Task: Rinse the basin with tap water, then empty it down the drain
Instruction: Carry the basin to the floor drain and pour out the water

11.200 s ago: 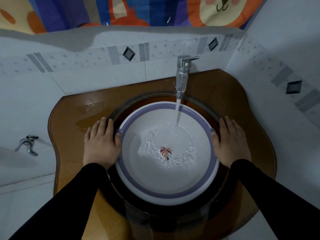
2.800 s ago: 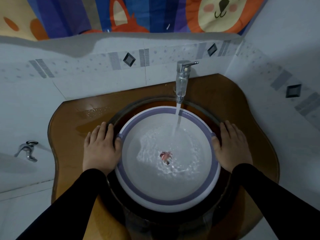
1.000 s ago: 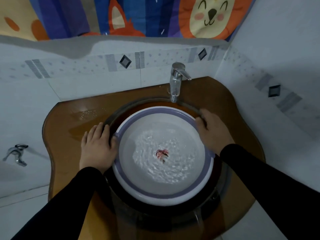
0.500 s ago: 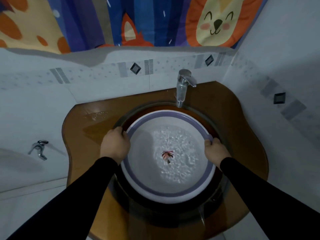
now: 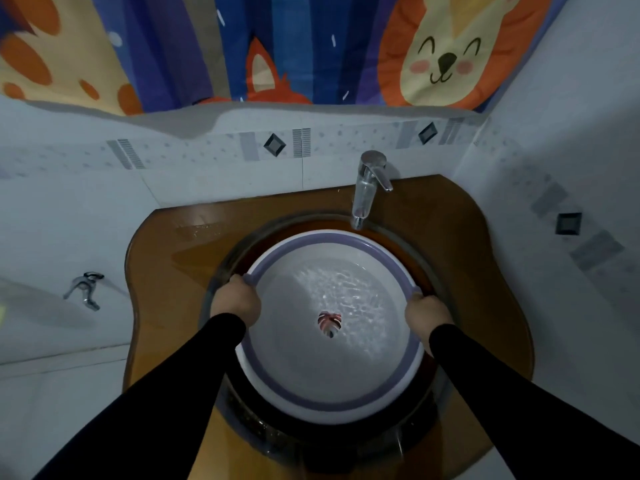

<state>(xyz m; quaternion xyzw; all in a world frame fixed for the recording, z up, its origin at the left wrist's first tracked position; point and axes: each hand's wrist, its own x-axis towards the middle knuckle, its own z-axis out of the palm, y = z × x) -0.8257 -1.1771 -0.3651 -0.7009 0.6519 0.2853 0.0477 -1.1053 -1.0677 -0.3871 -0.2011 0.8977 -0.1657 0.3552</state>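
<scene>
- Left hand now curled round the near-left rim of the basin; earlier flat beside it.
- Right hand likewise gripping the right rim.
- Basin in the sink, holding rippling water.
- Tap no longer running, lever turned right.
- Wet patch far-left on the desk.

One basin, two taps, two hands.
</scene>
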